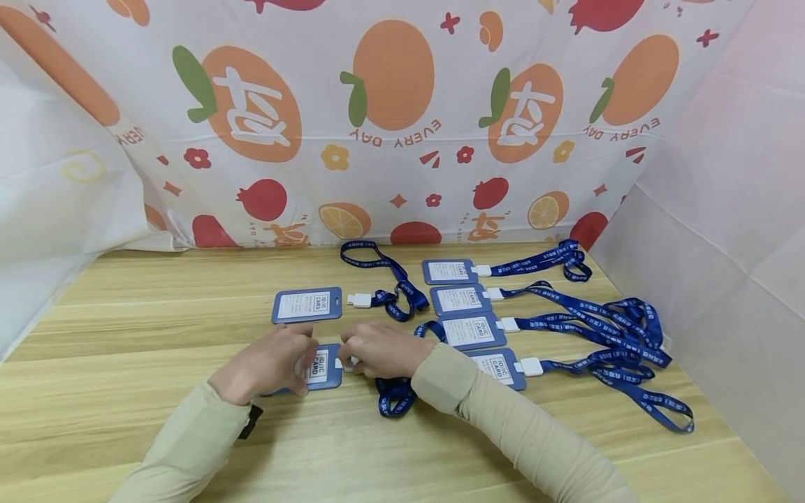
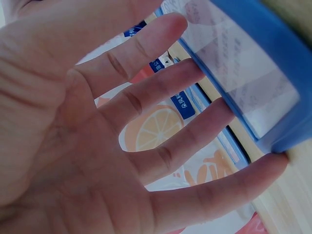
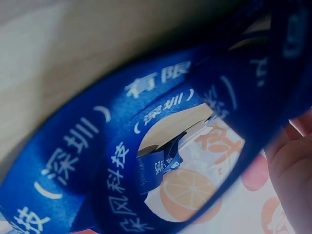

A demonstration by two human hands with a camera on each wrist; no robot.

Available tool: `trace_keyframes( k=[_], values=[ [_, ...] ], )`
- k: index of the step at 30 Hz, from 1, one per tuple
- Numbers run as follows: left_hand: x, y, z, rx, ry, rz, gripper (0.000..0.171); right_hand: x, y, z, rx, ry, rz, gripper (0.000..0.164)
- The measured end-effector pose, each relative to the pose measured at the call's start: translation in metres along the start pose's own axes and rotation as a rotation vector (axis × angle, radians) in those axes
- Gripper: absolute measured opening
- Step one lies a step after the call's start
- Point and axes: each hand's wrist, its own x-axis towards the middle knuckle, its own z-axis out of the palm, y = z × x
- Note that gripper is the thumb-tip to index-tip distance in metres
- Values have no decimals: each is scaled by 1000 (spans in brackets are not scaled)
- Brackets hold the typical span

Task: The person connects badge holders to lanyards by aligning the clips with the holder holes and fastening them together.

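On the wooden table, my left hand (image 1: pixel 270 360) spans a blue ID card holder (image 1: pixel 325 368), its thumb at the near edge. Close up in the left wrist view, the fingers of the left hand (image 2: pixel 122 141) meet the long edge of the card holder (image 2: pixel 292 124). My right hand (image 1: pixel 380 351) pinches the white clip (image 1: pixel 349 364) of a blue lanyard, right at the holder's slotted end. Loops of that lanyard (image 1: pixel 396 398) lie under the right wrist; they fill much of the right wrist view, with the right hand (image 3: pixel 295 165) at its edge.
Behind these lies another card holder (image 1: pixel 307 305), apart from its lanyard clip (image 1: pixel 360 300). To the right, several card holders (image 1: pixel 458 300) with lanyards (image 1: pixel 585 307) attached lie in a column. My right forearm (image 1: pixel 528 433) passes close by the nearest one. A fruit-print cloth (image 1: pixel 390 175) hangs behind.
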Motion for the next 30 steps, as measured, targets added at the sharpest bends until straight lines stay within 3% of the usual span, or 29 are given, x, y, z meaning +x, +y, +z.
trace_keyframes(
  k=[15, 20, 26, 30],
  values=[
    [0, -1, 0, 25, 14, 17, 39, 0, 0, 0, -4, 4, -1, 16],
    [-2, 1, -1, 11, -7, -11, 38, 3, -1, -3, -12, -22, -19, 17],
    [0, 4, -16, 48, -87, -59, 32, 3, 3, -14, -10, -2, -38, 20],
    [5, 5, -29, 76, -64, -49, 28, 2, 10, -23, -22, 34, -7, 22]
  ],
)
